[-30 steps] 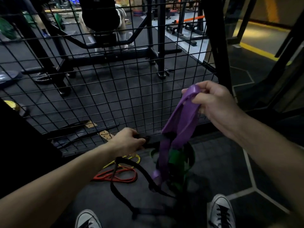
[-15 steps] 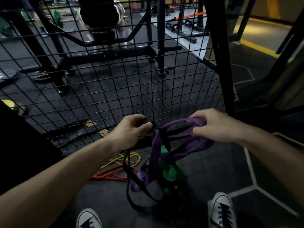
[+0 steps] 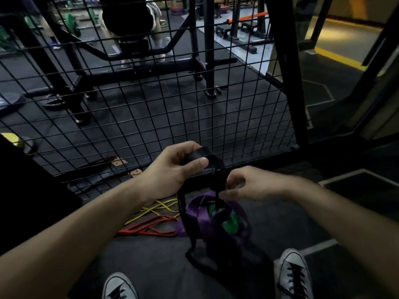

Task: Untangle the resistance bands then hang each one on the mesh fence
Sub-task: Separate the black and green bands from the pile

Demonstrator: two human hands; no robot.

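Both hands [image 3: 172, 169] grip black band [image 3: 216, 167]; purple band [image 3: 200, 216] now dropped.

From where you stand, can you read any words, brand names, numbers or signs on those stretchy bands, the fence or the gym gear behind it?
None can be read.
black band, held by the left hand and right hand: no print shows.
purple band, green band, red band, yellow band: plain.
mesh fence: no sign.
green weight plate: too dim and blurred to tell.
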